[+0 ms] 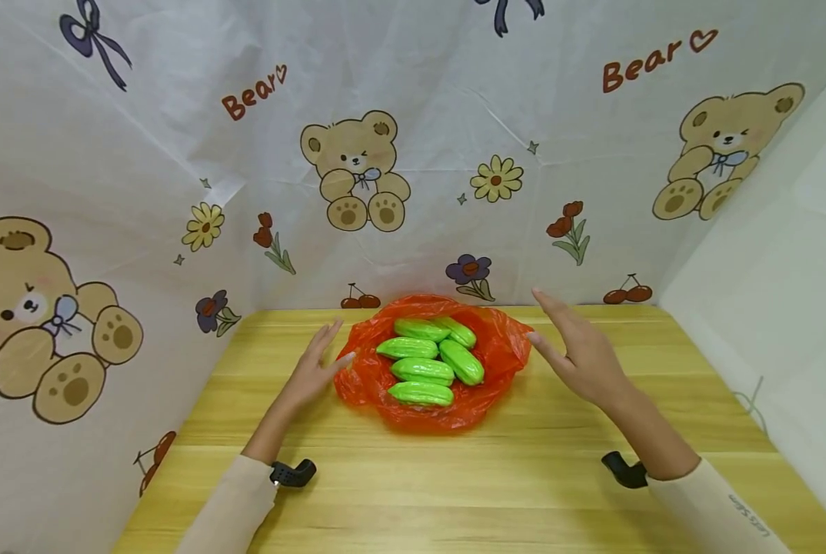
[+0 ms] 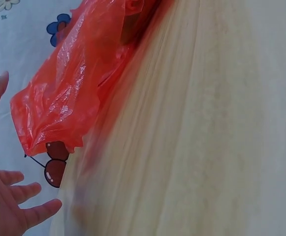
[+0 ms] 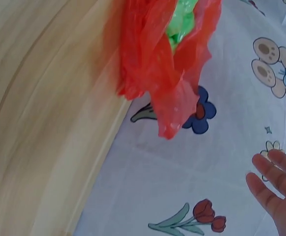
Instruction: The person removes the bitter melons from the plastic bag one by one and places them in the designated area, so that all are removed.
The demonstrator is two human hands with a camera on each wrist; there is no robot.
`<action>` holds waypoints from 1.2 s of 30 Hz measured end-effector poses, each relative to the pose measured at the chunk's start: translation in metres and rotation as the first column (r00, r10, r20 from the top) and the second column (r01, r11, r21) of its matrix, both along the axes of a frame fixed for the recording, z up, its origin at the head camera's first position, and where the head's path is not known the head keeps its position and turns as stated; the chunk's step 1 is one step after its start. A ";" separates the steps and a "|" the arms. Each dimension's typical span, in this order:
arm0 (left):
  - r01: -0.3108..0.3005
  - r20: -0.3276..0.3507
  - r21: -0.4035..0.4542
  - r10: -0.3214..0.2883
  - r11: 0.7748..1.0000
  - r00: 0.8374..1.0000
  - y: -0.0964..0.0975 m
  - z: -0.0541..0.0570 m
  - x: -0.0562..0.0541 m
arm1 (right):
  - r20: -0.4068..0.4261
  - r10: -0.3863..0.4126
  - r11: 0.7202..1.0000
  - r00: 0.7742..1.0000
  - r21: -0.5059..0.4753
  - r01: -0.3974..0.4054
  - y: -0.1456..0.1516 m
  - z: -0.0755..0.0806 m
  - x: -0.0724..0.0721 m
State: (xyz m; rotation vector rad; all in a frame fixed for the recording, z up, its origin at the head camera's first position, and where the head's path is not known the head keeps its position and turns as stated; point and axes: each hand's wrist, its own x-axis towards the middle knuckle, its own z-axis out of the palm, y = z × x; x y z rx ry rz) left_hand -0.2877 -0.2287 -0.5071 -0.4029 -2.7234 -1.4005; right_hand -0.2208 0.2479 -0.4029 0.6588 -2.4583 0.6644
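Cucumber-like green vegetables (image 1: 423, 371), six of them, are lying in the centre of the head frame, most pointing sideways and the right-hand ones slanting. They are resting inside a red plastic bag (image 1: 506, 354), whose crumpled film is spreading around them like a shallow nest; that rim is probably keeping the rounded pieces from rolling across the wooden table (image 1: 468, 492), and its wide mouth is leaving them exposed from above.

Left of centre, the left hand (image 1: 312, 373) is hovering at the bag's edge, thumb and fingers well parted, gripping nothing. Right of centre, the right hand (image 1: 584, 362) is likewise holding nothing, its thumb reaching toward the bag's right edge. Whether either thumb is brushing the film, I cannot tell from the head view; both wrist views are showing gaps. The hands seem to be bracketing the bag from opposite sides, leaving its contents unobstructed. Behind, a bear-printed cloth (image 1: 427, 69) is filling the upper frame.
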 end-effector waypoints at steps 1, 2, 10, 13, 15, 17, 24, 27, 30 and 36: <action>0.005 0.001 0.004 -0.005 1.000 1.000 0.001 -0.001 0.000 | 0.006 0.007 1.000 1.000 -0.012 -0.007 -0.003 0.000 0.001; 0.008 0.002 0.011 -0.008 1.000 1.000 0.002 -0.001 0.000 | 0.013 0.014 1.000 1.000 -0.023 -0.013 -0.006 -0.001 0.002; 0.017 0.037 0.091 -0.021 0.996 0.999 0.010 -0.006 -0.003 | 0.075 0.084 0.991 0.994 -0.111 -0.076 -0.025 -0.009 0.000; 0.021 0.041 0.100 -0.025 0.995 0.999 0.013 -0.008 -0.005 | 0.088 0.125 0.981 0.988 -0.159 -0.110 -0.031 -0.016 -0.003; 0.022 0.035 0.108 -0.026 0.994 0.999 0.014 -0.009 -0.005 | 0.098 0.146 0.974 0.984 -0.187 -0.126 -0.035 -0.020 -0.005; 0.034 0.024 0.116 -0.037 0.993 0.999 0.015 -0.010 -0.005 | 0.113 0.162 0.967 0.980 -0.218 -0.135 -0.038 -0.024 -0.007; 0.072 -0.006 0.158 -0.072 0.985 0.997 0.016 -0.011 -0.003 | 0.183 0.187 0.945 0.965 -0.302 -0.125 -0.045 -0.035 -0.011; 0.118 -0.034 0.169 -0.114 0.979 0.993 0.018 -0.011 -0.003 | 0.220 0.184 0.939 0.958 -0.327 -0.105 -0.045 -0.039 -0.013; 0.158 -0.046 0.168 -0.153 0.973 0.987 0.019 -0.013 -0.003 | 0.257 0.181 0.933 0.949 -0.349 -0.084 -0.045 -0.044 -0.014; 0.180 -0.052 0.196 -0.173 0.964 0.984 0.021 -0.021 -0.005 | 0.310 0.196 0.919 0.930 -0.390 -0.064 -0.045 -0.051 -0.017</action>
